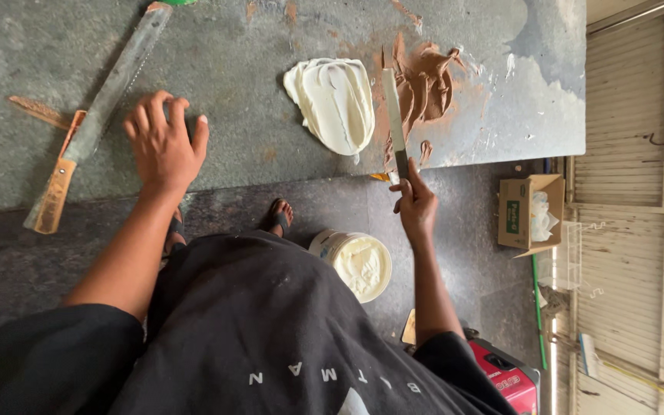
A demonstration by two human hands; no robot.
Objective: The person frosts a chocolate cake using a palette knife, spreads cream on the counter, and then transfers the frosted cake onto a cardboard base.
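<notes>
My right hand point(415, 201) grips the dark handle of a long flat putty knife point(393, 115). Its blade lies on the grey stone slab point(232, 69), between a cream-white smear of putty point(336, 102) and a reddish-brown smear point(426, 84). My left hand point(164, 140) rests flat on the slab near its front edge, fingers spread, holding nothing. Just left of that hand lies a long saw-like blade with a wooden handle point(90, 123).
An open white bucket of cream putty point(356, 263) stands on the dark floor by my sandalled feet point(277, 217). A small cardboard box point(528, 211) sits at the right near a slatted shutter wall point(647, 200). A red case point(507, 376) lies at the lower right.
</notes>
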